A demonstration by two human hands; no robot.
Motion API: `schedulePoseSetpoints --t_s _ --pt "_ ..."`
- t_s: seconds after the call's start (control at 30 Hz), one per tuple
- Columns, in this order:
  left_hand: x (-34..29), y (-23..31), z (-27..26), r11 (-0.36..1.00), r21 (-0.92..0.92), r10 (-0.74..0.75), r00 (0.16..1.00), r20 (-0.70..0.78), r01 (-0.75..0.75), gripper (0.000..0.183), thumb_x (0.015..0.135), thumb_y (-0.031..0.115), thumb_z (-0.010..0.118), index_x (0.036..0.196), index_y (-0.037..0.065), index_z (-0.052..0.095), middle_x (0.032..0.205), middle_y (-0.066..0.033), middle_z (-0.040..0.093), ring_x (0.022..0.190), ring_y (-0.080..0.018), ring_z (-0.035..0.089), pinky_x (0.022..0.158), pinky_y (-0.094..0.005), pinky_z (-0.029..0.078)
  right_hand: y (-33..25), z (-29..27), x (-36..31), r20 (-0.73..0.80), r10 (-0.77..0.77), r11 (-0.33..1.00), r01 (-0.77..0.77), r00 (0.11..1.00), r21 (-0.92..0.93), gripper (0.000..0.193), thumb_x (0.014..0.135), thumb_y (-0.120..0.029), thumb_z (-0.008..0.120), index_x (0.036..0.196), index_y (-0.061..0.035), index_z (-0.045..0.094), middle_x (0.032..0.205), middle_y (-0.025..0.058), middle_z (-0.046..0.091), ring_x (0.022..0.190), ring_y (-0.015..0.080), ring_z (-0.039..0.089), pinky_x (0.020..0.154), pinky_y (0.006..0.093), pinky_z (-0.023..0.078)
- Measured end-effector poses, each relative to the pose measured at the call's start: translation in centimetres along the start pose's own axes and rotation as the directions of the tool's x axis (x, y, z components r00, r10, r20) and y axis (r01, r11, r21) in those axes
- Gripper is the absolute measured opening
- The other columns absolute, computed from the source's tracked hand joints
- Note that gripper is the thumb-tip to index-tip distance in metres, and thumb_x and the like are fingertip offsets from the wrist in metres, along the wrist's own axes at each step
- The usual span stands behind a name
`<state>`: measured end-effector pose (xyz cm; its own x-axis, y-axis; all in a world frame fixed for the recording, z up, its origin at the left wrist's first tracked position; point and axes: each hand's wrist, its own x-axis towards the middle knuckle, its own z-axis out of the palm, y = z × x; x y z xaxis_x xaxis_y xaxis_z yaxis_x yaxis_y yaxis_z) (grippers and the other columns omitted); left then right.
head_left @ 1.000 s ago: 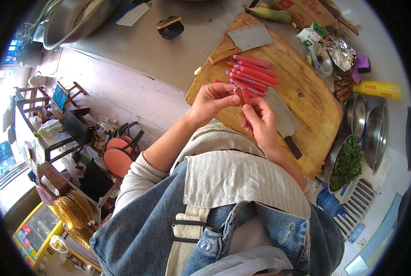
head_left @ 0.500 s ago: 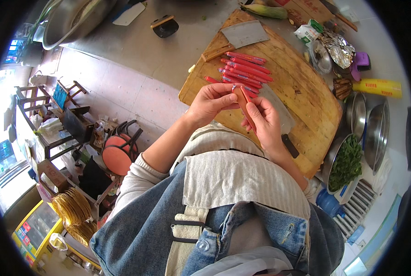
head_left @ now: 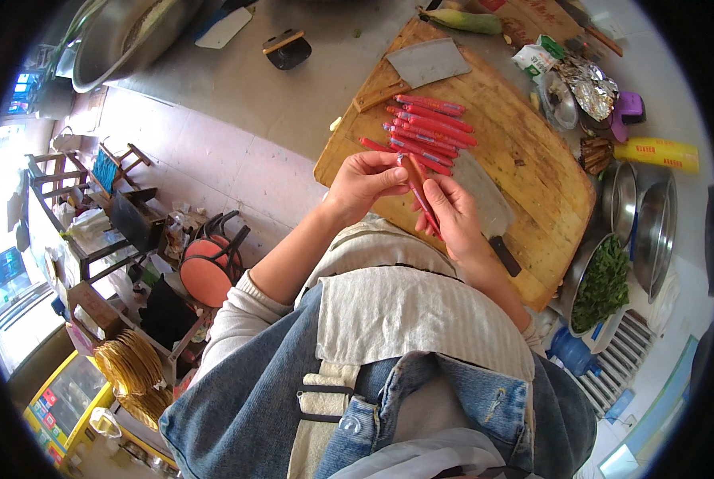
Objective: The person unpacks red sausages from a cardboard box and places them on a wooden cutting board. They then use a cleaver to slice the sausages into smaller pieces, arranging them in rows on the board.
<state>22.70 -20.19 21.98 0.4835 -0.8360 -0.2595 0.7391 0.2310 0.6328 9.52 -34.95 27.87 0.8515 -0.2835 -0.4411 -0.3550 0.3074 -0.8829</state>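
Observation:
A sausage in red wrapping is held between my two hands, in front of me over the near edge of the cutting board. My left hand pinches its upper end with thumb and forefinger. My right hand is closed round its lower part, the thumb lying along it. Part of the brownish-red surface shows between the fingers. Just beyond my hands, several red-wrapped sausages lie side by side on the board. A knife with a dark handle lies by my right hand, its blade partly hidden.
A cleaver lies at the board's far end, near a corn cob. On the right stand a bowl of leafy greens, metal bowls, crumpled foil and a yellow roll. A red-topped stool stands at left.
My right hand has shifted slightly down and left along the sausage, turning it more upright. More of its red lower end now shows. My left hand keeps its pinch, slightly lower.

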Motion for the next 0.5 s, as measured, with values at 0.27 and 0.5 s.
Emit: schedulePoseSetpoints --t_s 0.27,0.5 --pt "0.2 -0.5 -1.2 0.981 0.194 -0.011 0.996 -0.090 0.028 0.028 0.096 0.023 0.072 0.111 -0.001 0.074 0.095 -0.0060 0.075 0.086 -0.0121 0.069 0.079 -0.0287 0.060 1.4 0.5 0.7 -0.045 -0.134 0.936 0.112 0.990 -0.335 0.029 0.104 -0.029 0.059 0.106 -0.0013 0.067 0.073 0.0038 0.062 0.058 0.0093 0.056 0.052 0.0276 0.043" --pt "0.6 -0.5 -2.0 0.943 0.323 -0.061 0.995 -0.073 0.082 0.029 0.103 0.019 0.063 0.123 -0.001 0.070 0.099 -0.0065 0.073 0.087 -0.0121 0.068 0.080 -0.0292 0.058 2.5 0.1 0.1 -0.048 -0.321 0.648 0.182 0.946 -0.739 0.027 0.099 -0.028 0.063 0.110 -0.0026 0.066 0.085 0.0214 0.068 0.078 0.0404 0.066 0.065 0.0466 0.048"
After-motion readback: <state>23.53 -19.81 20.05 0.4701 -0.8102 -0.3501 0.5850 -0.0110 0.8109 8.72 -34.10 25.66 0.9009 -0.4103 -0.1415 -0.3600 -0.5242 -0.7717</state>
